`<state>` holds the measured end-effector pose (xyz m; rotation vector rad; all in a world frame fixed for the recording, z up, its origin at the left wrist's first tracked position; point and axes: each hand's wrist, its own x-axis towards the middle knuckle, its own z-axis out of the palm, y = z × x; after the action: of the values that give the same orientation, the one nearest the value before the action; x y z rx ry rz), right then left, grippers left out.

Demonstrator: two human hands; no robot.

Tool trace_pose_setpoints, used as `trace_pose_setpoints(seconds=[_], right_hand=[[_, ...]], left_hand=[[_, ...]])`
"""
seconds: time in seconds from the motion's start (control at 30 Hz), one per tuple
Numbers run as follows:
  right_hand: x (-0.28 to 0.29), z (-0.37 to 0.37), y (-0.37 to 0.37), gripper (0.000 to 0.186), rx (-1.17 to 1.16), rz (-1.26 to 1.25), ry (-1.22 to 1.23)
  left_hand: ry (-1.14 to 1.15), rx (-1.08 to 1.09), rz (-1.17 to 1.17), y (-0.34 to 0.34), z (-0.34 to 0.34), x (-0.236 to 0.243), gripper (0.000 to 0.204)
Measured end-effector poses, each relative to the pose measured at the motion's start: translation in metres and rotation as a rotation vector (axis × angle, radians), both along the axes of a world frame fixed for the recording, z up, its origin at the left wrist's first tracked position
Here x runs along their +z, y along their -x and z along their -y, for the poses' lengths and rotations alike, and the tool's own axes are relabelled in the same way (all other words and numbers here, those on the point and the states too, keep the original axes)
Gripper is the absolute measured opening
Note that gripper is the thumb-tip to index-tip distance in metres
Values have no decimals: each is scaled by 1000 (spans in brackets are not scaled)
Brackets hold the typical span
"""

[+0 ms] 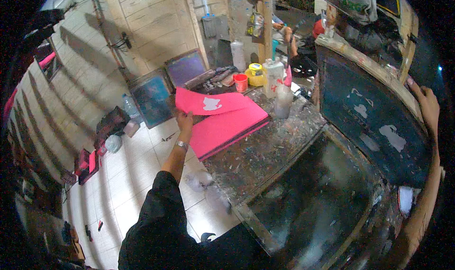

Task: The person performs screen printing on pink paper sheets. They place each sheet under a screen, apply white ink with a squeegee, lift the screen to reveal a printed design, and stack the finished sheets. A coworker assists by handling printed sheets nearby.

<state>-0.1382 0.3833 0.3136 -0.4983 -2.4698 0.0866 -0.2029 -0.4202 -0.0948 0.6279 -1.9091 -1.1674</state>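
the top bright pink sheet [208,103] is pinched at its edge by the left hand [185,121] and peeled off the pink stack [227,128] on the paint-spattered tabletop [265,151]. the hinged dark wooden-framed printing screen [374,123] is propped open by the right hand [426,106], fingers curled over its top rail.

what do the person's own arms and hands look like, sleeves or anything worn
The left arm has a black sleeve pushed up to about the elbow, leaving the forearm bare, and a thin silver metal bracelet circles the wrist just below the left hand. The right hand and its forearm are bare as far as the picture shows; no ring or glove is visible on either hand.
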Motion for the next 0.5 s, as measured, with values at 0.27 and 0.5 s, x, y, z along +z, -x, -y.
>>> trace_pose_setpoints(seconds=[0.27,0.5], right_hand=[[12,-35,10,93,161,143,194],[28,-49,8,94,42,-153,-38]], left_hand=[[884,-670,318,-45,-138,33,55],[502,-1035,407,5,-129,11,40]])
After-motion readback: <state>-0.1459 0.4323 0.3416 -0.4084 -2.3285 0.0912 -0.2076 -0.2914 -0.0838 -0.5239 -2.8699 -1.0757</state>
